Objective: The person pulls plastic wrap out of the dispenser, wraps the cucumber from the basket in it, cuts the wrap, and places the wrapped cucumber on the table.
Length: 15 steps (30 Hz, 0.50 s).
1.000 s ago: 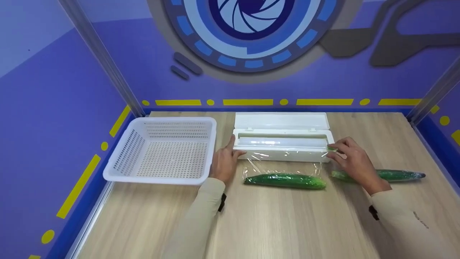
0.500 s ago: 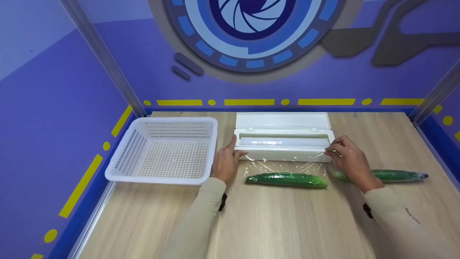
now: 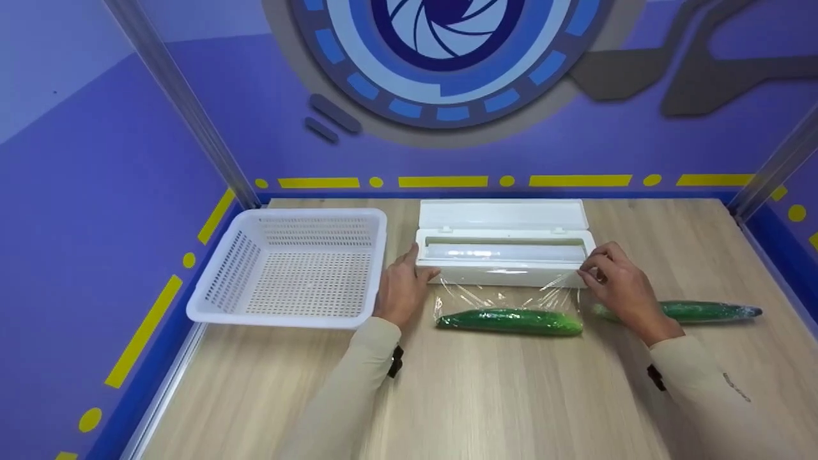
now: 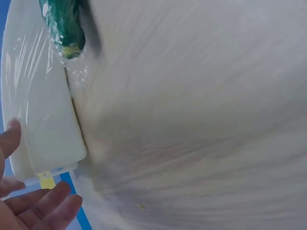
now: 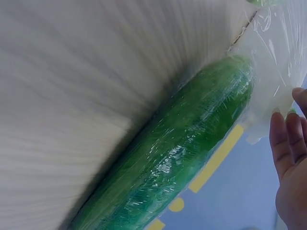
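Note:
In the head view a white cling film box [image 3: 505,276] stands with its lid tipped back and a roll of film [image 3: 505,252] inside. My left hand [image 3: 401,287] holds the box's left end, thumb on the front. At the right end my right hand [image 3: 620,284] pinches a small green piece [image 5: 291,112], mostly hidden by the fingertips. Clear film [image 3: 505,297] runs from the box's front down to a cucumber [image 3: 508,321] lying before it. A second cucumber [image 5: 168,153], wrapped in film, lies under the right wrist.
To the left of the box stands a white perforated basket [image 3: 377,268]. The wooden table [image 3: 486,402] meets blue printed walls [image 3: 211,128] at the back and sides.
My right hand has shifted slightly left at the box's end, and the green piece is now hidden in the head view. The left hand stays at its end of the box.

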Motion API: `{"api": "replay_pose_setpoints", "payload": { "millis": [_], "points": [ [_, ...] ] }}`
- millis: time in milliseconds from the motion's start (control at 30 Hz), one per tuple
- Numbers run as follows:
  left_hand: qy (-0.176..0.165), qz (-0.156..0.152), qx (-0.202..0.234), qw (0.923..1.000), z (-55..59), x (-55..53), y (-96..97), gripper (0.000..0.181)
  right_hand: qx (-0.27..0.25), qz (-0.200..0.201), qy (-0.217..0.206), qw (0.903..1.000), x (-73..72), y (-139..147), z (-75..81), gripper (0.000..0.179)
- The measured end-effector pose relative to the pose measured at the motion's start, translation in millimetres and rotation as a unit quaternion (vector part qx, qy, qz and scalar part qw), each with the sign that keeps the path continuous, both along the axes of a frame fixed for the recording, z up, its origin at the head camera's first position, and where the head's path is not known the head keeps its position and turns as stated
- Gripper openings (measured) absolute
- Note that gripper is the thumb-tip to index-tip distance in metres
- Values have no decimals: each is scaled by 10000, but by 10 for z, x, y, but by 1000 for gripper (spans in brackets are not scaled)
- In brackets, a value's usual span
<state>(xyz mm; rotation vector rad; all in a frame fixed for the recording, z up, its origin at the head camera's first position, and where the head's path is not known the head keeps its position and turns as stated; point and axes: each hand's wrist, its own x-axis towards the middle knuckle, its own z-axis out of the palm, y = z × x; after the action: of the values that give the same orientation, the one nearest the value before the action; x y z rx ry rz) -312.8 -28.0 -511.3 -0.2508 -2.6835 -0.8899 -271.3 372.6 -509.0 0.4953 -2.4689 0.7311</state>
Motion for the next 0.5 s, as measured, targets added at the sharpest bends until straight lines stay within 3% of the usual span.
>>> {"api": "replay_pose_setpoints", "payload": {
  "millis": [200, 333, 500],
  "points": [
    [262, 366, -323, 9985, 50, 83, 89, 63, 49, 122, 197, 9997, 30, 27, -5, 17],
    [489, 608, -380, 9962, 89, 127, 149, 51, 37, 144, 87, 9999, 41, 17, 1, 21],
    [608, 299, 190, 9975, 116, 167, 151, 34, -83, 122, -249, 9996, 66, 1, 39, 21]
  ]
}}
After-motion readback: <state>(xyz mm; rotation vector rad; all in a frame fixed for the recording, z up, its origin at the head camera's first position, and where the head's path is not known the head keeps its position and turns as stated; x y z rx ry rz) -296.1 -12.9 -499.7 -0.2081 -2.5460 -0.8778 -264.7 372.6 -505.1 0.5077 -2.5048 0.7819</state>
